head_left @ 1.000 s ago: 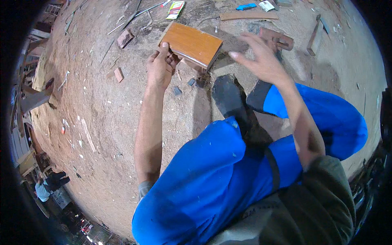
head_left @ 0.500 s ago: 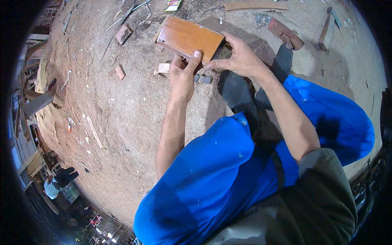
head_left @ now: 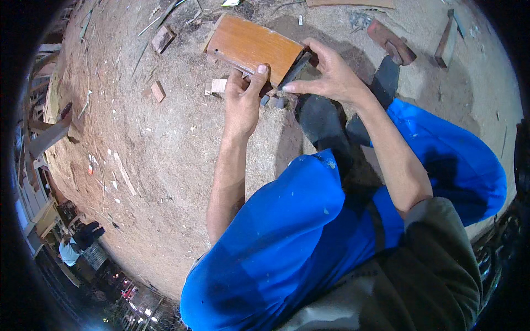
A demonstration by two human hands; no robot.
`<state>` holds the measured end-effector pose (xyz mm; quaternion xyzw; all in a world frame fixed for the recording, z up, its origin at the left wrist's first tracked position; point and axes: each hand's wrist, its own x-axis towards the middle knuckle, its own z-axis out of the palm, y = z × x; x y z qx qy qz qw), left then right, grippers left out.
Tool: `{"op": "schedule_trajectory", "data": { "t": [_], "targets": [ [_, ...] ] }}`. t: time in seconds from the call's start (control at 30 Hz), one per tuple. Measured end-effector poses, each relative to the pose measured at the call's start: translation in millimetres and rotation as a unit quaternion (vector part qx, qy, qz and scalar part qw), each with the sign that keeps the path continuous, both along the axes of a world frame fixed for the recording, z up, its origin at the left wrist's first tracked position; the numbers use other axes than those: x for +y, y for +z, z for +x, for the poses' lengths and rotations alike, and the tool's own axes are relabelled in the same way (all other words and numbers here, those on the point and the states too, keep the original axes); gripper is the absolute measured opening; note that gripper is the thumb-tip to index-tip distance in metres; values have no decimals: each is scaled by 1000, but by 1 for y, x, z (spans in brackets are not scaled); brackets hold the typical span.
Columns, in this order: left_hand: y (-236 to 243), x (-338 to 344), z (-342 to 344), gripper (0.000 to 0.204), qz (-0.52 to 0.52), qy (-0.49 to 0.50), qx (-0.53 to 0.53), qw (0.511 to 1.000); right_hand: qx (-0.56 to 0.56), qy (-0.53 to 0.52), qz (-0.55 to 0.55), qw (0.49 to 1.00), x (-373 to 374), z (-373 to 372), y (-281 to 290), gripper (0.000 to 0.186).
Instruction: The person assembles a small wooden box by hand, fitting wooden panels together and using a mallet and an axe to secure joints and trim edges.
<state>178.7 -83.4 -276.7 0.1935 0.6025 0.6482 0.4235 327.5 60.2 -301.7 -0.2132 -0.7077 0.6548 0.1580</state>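
An orange-brown varnished wooden box [head_left: 251,44] is held tilted above the floor in front of me. My left hand [head_left: 244,102] grips its near long side, thumb up on the edge. My right hand [head_left: 334,77] grips its right end, thumb at the near corner and fingers at the far one. A dark strip [head_left: 295,71] shows along that end; I cannot make out what it is. Small pale wood blocks [head_left: 218,86] and dark chunks [head_left: 280,102] lie beneath, close to my dark shoes [head_left: 320,124].
On the dusty floor [head_left: 165,165] lie a reddish-brown wooden tool [head_left: 386,38], a hammer-like tool [head_left: 444,41], nails [head_left: 360,21], a plank [head_left: 350,3] and scraps [head_left: 163,38]. My blue-clad knees [head_left: 265,231] bend below. A person [head_left: 74,247] and stacked timber [head_left: 49,132] are at far left.
My right hand has come from open beside the box to gripping its right end. My left hand has shifted along the near side toward the right, and the box has risen slightly in view.
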Motion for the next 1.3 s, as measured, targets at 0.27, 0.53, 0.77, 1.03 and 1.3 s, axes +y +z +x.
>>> {"op": "schedule_trajectory", "data": {
  "t": [0.27,0.53,0.77,1.03,1.3],
  "targets": [
    [8,-5,-7,43,-62,-55,34,996,112,-7,0,994,0,-1,12,84],
    [14,-25,11,52,-76,-117,126,982,80,-40,219,972,-9,16,12,80],
    [10,-39,34,41,-96,-105,84,986,96,-32,375,921,-11,30,-2,86],
    [1,-48,50,31,-95,-81,120,985,114,-51,384,915,-26,48,-8,83],
    [-12,-59,66,29,-87,-86,258,958,29,-63,205,976,-41,73,2,66]
  ]
}}
